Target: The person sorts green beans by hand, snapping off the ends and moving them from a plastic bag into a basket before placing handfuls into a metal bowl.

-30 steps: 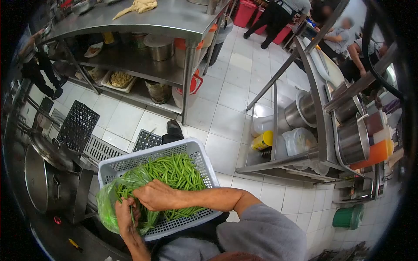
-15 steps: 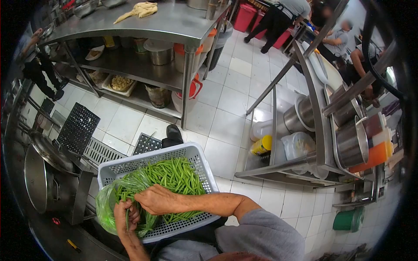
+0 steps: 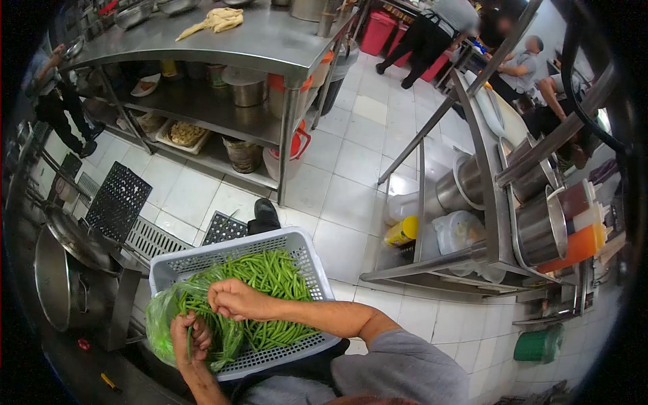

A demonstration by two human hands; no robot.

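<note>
A grey plastic basket (image 3: 312,264) full of green beans (image 3: 273,273) sits low in front of me, resting near my lap. At its left side lies a clear plastic bag (image 3: 160,324), bunched up, with more green beans in it. My left hand (image 3: 191,337) is closed around a few green beans at the bag's edge. Just above and to the right of it, my right hand (image 3: 236,299) is curled with its fingers pinched together over the basket. Whatever those fingertips hold, if anything, is hidden.
A steel table (image 3: 263,44) with dough (image 3: 210,23) stands ahead. On the right is a steel rack (image 3: 496,223) with pots. A large lidded pot (image 3: 54,277) stands at the left. A black perforated mat (image 3: 120,202) leans there. Several people work farther back.
My right hand has lifted a little away from my left hand, so a gap shows between them. The left hand stays at the bag with its beans. The whole view has shifted slightly.
</note>
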